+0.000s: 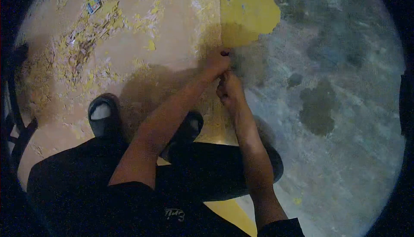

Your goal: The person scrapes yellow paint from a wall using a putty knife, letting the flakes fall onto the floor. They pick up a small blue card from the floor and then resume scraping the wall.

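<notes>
paint peeling, likely: pressing left hand at the bottom edge of the yellow paint on the floor, curling fingers, hard telling if holding anything. bunching right hand close under it, hiding its grip too. next needing a firm, slow pull at that edge.

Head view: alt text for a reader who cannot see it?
Seen from above, a crouching person's left hand and right hand sit close together at the ragged edge of a yellow paint patch on a mottled grey surface. Yellow flakes lie scattered at left.
</notes>
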Action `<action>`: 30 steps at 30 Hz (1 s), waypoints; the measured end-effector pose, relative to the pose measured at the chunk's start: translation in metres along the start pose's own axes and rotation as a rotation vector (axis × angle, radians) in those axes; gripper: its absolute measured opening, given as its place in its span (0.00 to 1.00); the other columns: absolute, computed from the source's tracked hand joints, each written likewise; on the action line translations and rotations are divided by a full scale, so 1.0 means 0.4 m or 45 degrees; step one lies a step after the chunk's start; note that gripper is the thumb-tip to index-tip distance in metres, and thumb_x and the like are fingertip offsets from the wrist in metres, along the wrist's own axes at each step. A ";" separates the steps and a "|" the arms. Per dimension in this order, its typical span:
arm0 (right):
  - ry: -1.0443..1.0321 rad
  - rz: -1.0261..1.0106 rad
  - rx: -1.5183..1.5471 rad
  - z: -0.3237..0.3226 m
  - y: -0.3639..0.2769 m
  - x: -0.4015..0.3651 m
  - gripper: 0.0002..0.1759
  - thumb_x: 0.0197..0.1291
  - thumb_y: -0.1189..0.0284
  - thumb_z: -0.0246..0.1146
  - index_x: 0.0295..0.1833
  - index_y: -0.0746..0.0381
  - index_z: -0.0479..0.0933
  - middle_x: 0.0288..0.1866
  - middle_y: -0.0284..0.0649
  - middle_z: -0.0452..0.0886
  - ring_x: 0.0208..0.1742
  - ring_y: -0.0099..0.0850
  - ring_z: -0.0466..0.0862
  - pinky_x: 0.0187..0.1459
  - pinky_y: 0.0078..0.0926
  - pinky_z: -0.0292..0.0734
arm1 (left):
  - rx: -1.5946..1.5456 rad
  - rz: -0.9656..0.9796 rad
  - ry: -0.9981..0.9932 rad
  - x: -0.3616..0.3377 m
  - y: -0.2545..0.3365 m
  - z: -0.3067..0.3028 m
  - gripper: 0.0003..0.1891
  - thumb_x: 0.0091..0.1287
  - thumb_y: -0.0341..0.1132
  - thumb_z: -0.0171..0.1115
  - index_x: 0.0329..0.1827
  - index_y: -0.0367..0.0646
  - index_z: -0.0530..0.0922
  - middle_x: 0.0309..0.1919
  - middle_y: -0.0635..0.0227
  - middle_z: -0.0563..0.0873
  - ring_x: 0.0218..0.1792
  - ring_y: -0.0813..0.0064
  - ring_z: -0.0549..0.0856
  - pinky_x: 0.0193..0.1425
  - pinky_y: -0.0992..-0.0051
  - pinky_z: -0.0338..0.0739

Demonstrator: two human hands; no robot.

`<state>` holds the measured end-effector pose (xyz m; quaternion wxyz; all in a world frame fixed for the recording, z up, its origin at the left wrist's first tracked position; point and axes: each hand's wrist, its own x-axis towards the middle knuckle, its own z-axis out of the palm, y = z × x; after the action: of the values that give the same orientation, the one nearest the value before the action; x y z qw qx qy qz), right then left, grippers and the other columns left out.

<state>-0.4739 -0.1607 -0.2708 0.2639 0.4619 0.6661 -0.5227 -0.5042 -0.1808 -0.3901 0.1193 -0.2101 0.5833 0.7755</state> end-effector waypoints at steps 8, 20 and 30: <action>-0.240 -0.134 -0.225 -0.059 0.029 0.079 0.15 0.71 0.55 0.51 0.36 0.52 0.72 0.18 0.24 0.62 0.13 0.21 0.60 0.15 0.22 0.52 | -0.161 -0.229 0.024 0.001 0.046 -0.018 0.12 0.51 0.28 0.59 0.37 0.36 0.84 0.32 0.54 0.87 0.41 0.59 0.86 0.49 0.60 0.77; 0.017 -0.052 -0.050 -0.060 -0.005 0.041 0.15 0.70 0.56 0.52 0.34 0.53 0.72 0.20 0.27 0.67 0.14 0.23 0.63 0.16 0.25 0.56 | 0.318 0.162 0.178 0.026 0.012 0.039 0.13 0.54 0.34 0.59 0.38 0.38 0.85 0.33 0.51 0.87 0.41 0.54 0.86 0.50 0.58 0.77; 0.038 -0.089 -0.125 -0.033 -0.017 0.021 0.15 0.70 0.56 0.53 0.34 0.53 0.72 0.21 0.27 0.66 0.17 0.20 0.64 0.18 0.24 0.55 | 0.159 -0.031 0.055 0.075 -0.078 0.082 0.15 0.53 0.33 0.62 0.42 0.37 0.83 0.40 0.53 0.87 0.46 0.55 0.85 0.53 0.60 0.77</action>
<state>-0.4820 -0.1456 -0.2704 0.2579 0.4325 0.7106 -0.4914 -0.5235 -0.1421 -0.4231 0.1290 -0.2260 0.6303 0.7315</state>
